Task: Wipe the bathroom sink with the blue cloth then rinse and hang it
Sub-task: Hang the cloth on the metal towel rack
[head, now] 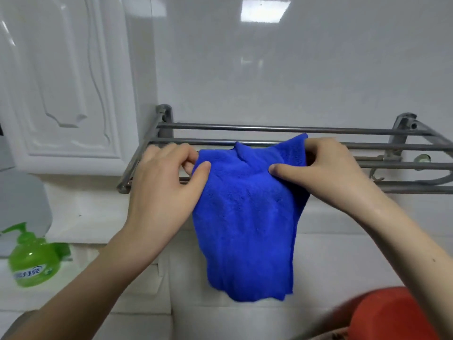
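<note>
At the far left, a green soap bottle (33,262) stands on the white ledge, well apart from the work. My left hand (163,182) pinches the upper left edge of the blue cloth (247,217), thumb pressed against the fabric and fingers curled behind it. The cloth drapes over the front bars of the metal towel rack (282,130) on the tiled wall, most of it hanging down in front, its top corners bunched above the rail. My right hand (326,173) clamps the upper right edge the same way, thumb on the front face.

I judge the task to be in its last step: the cloth is already on the rack, and what remains looks like smoothing it flat and letting go. The sink is out of view, so whether it is wiped clean I cannot tell, nor whether the cloth is rinsed. A red object (392,315) at the lower right is cut off and blurred.
</note>
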